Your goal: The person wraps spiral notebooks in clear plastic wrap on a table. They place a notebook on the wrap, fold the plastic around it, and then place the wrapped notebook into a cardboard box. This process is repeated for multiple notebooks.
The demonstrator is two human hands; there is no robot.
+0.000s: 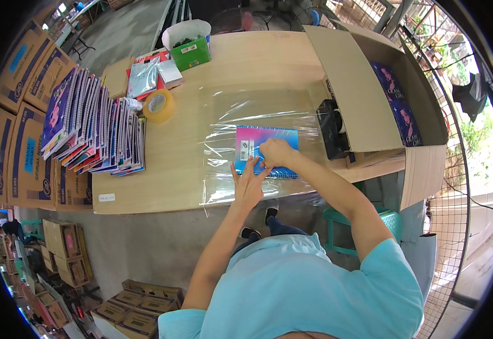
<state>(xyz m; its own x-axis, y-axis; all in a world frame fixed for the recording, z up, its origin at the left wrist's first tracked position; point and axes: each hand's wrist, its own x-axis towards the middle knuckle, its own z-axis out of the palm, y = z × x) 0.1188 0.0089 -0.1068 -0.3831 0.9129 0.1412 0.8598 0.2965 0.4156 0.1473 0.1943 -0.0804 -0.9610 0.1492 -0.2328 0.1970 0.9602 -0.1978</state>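
turquoise shirt [303, 288] below, left hand [250, 183] and right hand [279, 152] touch notebook [256, 140].

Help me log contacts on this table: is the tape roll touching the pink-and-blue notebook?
Apart. The head view shows tabletop and clear film between the tape roll and the notebook.

A pale table [167, 181] stands over grey floor [150, 243] beside a daylit mesh wall [448, 248].

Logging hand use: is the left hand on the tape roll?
No, the left hand is at the pink-and-blue notebook; the tape roll lies apart.
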